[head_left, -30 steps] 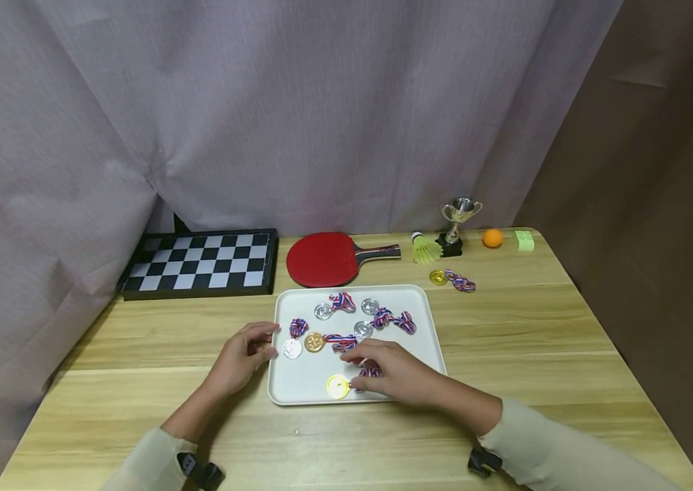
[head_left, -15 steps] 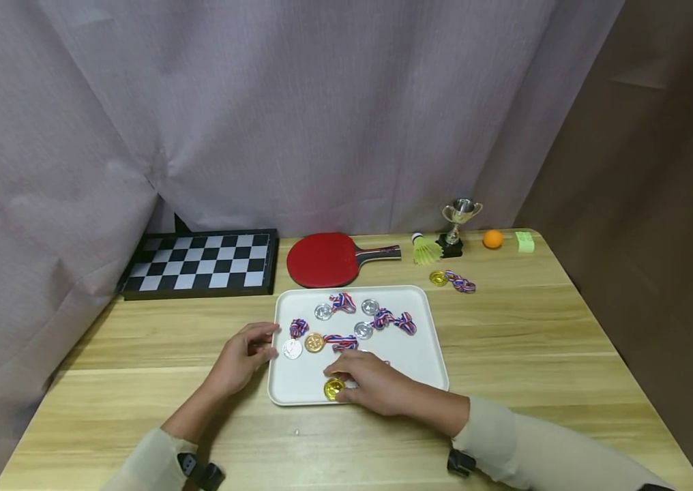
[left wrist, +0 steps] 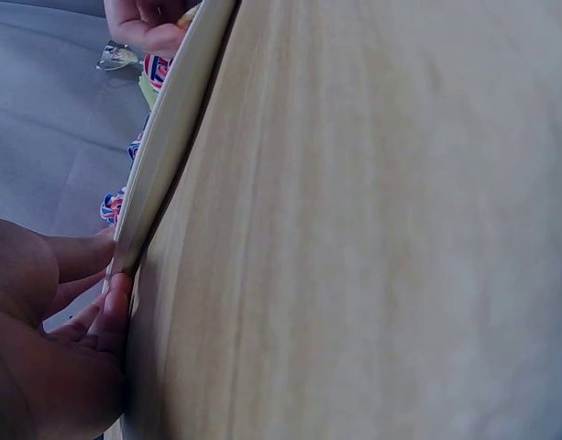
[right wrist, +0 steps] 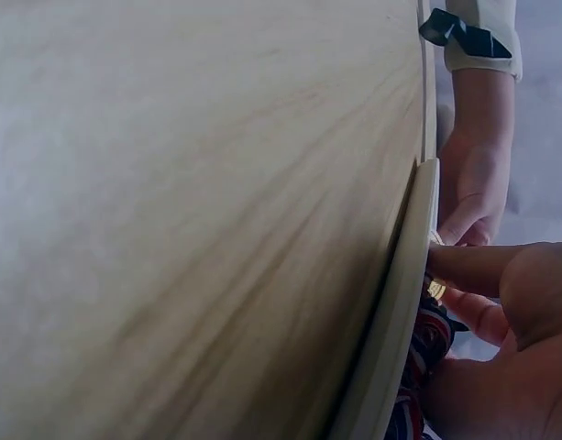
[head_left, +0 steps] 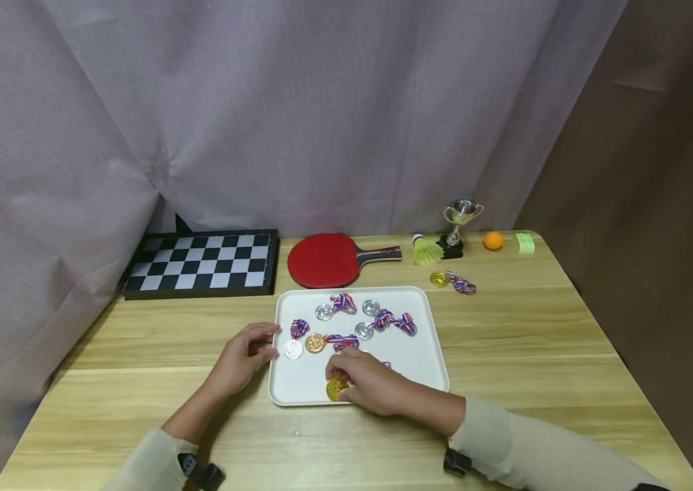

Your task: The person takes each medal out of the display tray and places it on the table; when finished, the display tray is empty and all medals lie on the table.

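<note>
A white tray (head_left: 299,390) lies on the wooden table with several medals on striped ribbons in it. At its left edge my left hand (head_left: 241,359) holds the rim between thumb and fingers; the left wrist view shows this grip on the tray wall (left wrist: 164,137). Over the tray's front part, my right hand (head_left: 373,383) pinches a gold medal (head_left: 336,389) by its edge. That medal's ribbon (right wrist: 429,341) bunches beneath the hand in the right wrist view. Farther in are a bronze-gold medal (head_left: 315,342) and silver medals, among them one (head_left: 293,349) near my left fingers.
Behind the tray lie a checkered board (head_left: 199,262) and a red table tennis paddle (head_left: 324,260). To the right are a shuttlecock (head_left: 428,251), a small trophy cup (head_left: 460,217), an orange ball (head_left: 493,240), a green block (head_left: 525,243) and another gold medal (head_left: 439,279).
My right hand has moved left and toward the tray's front, from the ribbon to the gold medal, which it now pinches and has tilted. The left hand stays at the rim.
</note>
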A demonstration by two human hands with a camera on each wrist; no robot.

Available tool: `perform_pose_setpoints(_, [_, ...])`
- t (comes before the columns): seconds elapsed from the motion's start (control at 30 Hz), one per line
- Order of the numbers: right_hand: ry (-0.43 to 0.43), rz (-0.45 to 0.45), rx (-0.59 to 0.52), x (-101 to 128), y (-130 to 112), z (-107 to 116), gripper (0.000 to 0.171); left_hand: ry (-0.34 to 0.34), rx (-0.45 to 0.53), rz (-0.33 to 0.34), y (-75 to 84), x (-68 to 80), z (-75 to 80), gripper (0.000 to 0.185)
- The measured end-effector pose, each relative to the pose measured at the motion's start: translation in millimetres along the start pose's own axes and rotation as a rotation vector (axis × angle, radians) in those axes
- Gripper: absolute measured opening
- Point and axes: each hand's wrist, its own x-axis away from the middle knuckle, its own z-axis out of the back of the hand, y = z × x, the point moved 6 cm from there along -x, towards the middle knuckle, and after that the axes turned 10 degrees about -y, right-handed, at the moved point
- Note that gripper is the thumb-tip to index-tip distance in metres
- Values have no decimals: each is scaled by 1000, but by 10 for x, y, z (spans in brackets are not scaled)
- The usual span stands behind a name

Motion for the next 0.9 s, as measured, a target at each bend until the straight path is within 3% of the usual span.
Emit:
perform_pose_setpoints(0.43, [37,3,-240,70,99,138,23,4,1,2,-11,3,0,45])
perform_pose_setpoints(0.7, [66,-52,-385,302,224,419,22,5,-6,0,-7,8,-3,44])
perform_pose_setpoints(0.9, [92,-104,-442,606,460,776,21,4,-9,-9,-20,-6,-7,45])
